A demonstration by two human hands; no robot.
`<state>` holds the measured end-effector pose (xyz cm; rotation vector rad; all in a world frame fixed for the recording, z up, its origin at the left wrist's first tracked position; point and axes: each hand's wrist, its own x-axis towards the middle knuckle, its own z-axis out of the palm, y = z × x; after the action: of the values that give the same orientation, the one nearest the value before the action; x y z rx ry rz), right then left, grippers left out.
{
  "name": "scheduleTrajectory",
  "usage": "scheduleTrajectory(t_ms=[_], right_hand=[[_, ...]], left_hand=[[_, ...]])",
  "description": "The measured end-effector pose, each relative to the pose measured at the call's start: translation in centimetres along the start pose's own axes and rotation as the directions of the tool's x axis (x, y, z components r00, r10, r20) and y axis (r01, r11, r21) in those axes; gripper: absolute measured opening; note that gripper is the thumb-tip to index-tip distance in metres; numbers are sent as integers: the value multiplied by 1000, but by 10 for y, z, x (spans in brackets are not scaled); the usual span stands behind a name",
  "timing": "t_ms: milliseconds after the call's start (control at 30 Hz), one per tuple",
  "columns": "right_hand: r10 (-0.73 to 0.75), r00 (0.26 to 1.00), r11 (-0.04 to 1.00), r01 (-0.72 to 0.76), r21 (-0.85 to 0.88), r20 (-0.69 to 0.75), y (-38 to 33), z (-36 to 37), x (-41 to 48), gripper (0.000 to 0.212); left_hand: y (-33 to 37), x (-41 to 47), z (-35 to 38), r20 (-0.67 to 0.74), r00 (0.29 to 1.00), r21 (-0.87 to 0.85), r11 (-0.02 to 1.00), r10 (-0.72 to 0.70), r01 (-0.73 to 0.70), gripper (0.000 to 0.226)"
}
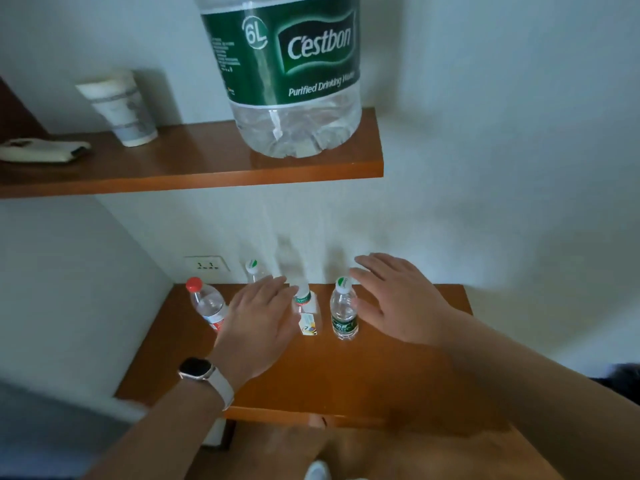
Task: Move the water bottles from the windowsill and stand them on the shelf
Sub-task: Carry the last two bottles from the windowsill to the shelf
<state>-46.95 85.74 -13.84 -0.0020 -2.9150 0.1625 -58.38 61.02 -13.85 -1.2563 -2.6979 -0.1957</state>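
Lying at far left: a flat white item is set on the upper shelf, a brown wooden board fixed to the white wall.
Paper cup: it is stood upright on the same board, just right of the flat item and close to the wall.
Wall socket: it is mounted low on the wall, just above the back left corner of the lower shelf, also brown wood.
Red-capped bottle: it is stood upright near the left edge of the lower shelf, its lower part hidden by the left hand.
White-capped bottle: only cap and neck are seen past the left fingers, close to the wall.
Left hand: it is held palm down over the lower shelf, fingers straight and slightly spread; nothing is gripped. A watch is worn on the wrist.
Large 6L bottle: it is stood upright at the right end of the upper shelf, green label facing out.
Middle bottle: it is blurred, upright between the two hands; contact with the left fingertips cannot be told.
Green-labelled bottle: it is stood upright on the lower shelf, just left of the right hand.
Right hand: it is held palm down, fingers straight and spread, nothing held; contact with the green-labelled bottle cannot be told.
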Motion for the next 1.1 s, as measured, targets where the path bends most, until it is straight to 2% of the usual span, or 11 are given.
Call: scheduleTrajectory(t_ms=[100,300,567,667,833,1100], right_hand=[[-88,996,995,88,53,-12,-5,-5,-8,46],[-232,973,962,231,144,-7,-33,-4,-13,48],[-408,912,895,407,183,-39,-97,-10,-7,54],[-475,875,857,484,179,-93,-125,-17,-9,49],[-571,815,799,579,160,-101,-183,-24,-13,51],[-719,677,653,735,182,-155,-340,-29,-58,52]], left_hand=[[16,-21,-14,-8,999,46,998,-47,47,43],[31,-73,-33,70,966,117,964,-248,239,52],[20,-144,-63,35,905,172,894,-425,413,64],[19,-173,-74,-20,893,199,873,-450,445,60],[9,-240,-97,-127,870,173,853,-476,492,50],[-15,-411,-130,-252,779,209,754,-574,623,46]])
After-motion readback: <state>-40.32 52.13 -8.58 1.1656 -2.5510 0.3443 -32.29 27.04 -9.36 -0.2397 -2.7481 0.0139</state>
